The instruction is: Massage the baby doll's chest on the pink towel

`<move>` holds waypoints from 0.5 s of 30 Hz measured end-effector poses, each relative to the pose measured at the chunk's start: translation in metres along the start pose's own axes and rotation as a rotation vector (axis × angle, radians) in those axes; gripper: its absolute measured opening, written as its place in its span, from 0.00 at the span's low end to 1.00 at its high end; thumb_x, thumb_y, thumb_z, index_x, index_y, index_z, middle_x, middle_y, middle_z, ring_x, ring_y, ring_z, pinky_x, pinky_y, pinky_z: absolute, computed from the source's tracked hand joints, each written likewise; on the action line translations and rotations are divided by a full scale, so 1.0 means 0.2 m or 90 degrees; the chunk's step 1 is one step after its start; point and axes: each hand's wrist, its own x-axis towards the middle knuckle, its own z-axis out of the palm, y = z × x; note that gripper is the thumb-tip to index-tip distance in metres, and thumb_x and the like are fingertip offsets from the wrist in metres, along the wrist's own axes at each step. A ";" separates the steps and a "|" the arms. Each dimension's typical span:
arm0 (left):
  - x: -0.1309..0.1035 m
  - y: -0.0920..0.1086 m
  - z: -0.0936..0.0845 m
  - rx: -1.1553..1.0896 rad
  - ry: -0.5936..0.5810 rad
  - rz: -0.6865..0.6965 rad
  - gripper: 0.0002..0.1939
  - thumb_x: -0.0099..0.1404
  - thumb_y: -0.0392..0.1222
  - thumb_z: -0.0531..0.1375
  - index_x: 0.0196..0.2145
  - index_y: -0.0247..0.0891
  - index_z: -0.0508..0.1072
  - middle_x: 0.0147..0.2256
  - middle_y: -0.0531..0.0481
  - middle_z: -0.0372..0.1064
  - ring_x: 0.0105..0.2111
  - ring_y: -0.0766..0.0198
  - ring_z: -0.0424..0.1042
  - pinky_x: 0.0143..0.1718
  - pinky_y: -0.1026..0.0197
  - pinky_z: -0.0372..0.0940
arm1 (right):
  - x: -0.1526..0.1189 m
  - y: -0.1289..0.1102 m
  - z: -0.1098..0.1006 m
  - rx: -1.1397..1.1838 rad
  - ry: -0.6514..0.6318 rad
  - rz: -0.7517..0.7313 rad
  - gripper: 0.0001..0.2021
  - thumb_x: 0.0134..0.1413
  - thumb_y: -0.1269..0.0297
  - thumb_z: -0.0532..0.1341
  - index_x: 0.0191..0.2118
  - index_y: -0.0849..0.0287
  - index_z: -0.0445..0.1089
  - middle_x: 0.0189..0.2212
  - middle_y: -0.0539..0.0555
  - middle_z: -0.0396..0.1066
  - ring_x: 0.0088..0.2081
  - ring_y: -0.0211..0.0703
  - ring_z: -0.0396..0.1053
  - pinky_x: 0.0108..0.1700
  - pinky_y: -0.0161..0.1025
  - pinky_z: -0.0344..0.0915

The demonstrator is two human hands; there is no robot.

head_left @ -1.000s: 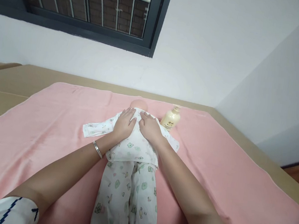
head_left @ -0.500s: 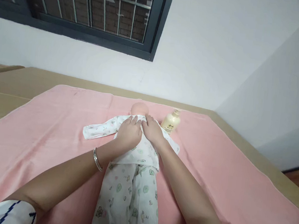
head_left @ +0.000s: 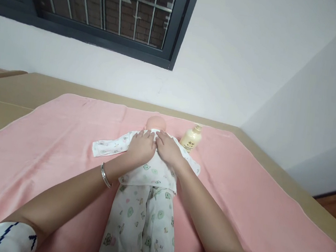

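A baby doll (head_left: 156, 122) lies on a pink blanket (head_left: 73, 131), its head at the far end and its face not visible. It wears a white printed top (head_left: 147, 174) and matching trousers (head_left: 128, 222). My left hand (head_left: 141, 147) rests flat on the upper part of the top, fingers stretched toward the head. Beside it, my right hand (head_left: 168, 148) lies flat on the same garment, the two hands almost touching at the middle. A silver bangle (head_left: 105, 175) circles my left wrist. Neither hand grips anything.
Right of the doll's shoulder, a cream bottle (head_left: 191, 138) leans or lies on the blanket. A wooden surface (head_left: 17, 88) shows around the blanket's edges. Behind it rises a white wall (head_left: 218, 59) with a dark-framed, barred window (head_left: 108, 10).
Both hands have shifted slightly on the doll's top, the left a little leftward. The top's lower hem has moved slightly left. The camera view has tilted a little.
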 end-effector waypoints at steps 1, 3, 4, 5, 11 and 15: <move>-0.02 0.03 0.00 0.011 0.004 0.008 0.27 0.72 0.42 0.45 0.64 0.30 0.61 0.66 0.37 0.56 0.66 0.42 0.54 0.65 0.42 0.52 | 0.02 0.03 0.00 0.007 -0.004 0.024 0.24 0.70 0.62 0.42 0.66 0.60 0.58 0.67 0.60 0.56 0.68 0.51 0.51 0.66 0.52 0.48; -0.05 0.05 0.00 0.013 0.010 0.018 0.26 0.72 0.42 0.46 0.64 0.32 0.61 0.67 0.38 0.55 0.66 0.43 0.54 0.64 0.42 0.53 | 0.03 0.06 0.01 0.008 -0.008 0.062 0.25 0.70 0.60 0.41 0.68 0.59 0.55 0.67 0.60 0.55 0.68 0.53 0.51 0.66 0.57 0.46; -0.04 0.05 0.00 0.006 0.012 0.017 0.26 0.72 0.43 0.46 0.64 0.33 0.62 0.67 0.39 0.55 0.66 0.44 0.54 0.64 0.43 0.53 | 0.03 0.06 0.01 -0.002 -0.007 0.070 0.25 0.70 0.60 0.41 0.67 0.59 0.55 0.66 0.61 0.56 0.67 0.55 0.52 0.66 0.58 0.45; -0.02 0.03 0.00 -0.004 0.013 0.012 0.25 0.72 0.43 0.46 0.63 0.33 0.62 0.67 0.39 0.56 0.66 0.46 0.54 0.64 0.43 0.53 | 0.02 0.05 0.01 -0.019 -0.004 0.067 0.25 0.70 0.60 0.41 0.66 0.60 0.57 0.65 0.62 0.58 0.66 0.56 0.54 0.65 0.59 0.45; 0.10 -0.09 0.02 -0.067 0.001 -0.009 0.24 0.74 0.43 0.43 0.62 0.35 0.63 0.65 0.42 0.60 0.66 0.53 0.57 0.66 0.48 0.52 | -0.09 -0.13 -0.03 -0.148 0.018 -0.008 0.21 0.68 0.63 0.44 0.50 0.67 0.70 0.52 0.67 0.71 0.53 0.58 0.67 0.59 0.52 0.53; 0.01 0.00 0.02 -0.026 0.026 -0.012 0.24 0.72 0.42 0.47 0.62 0.35 0.64 0.65 0.40 0.59 0.66 0.46 0.55 0.65 0.43 0.52 | -0.05 -0.07 -0.05 -0.102 -0.002 0.020 0.20 0.69 0.65 0.42 0.48 0.62 0.69 0.49 0.63 0.73 0.51 0.53 0.68 0.55 0.46 0.57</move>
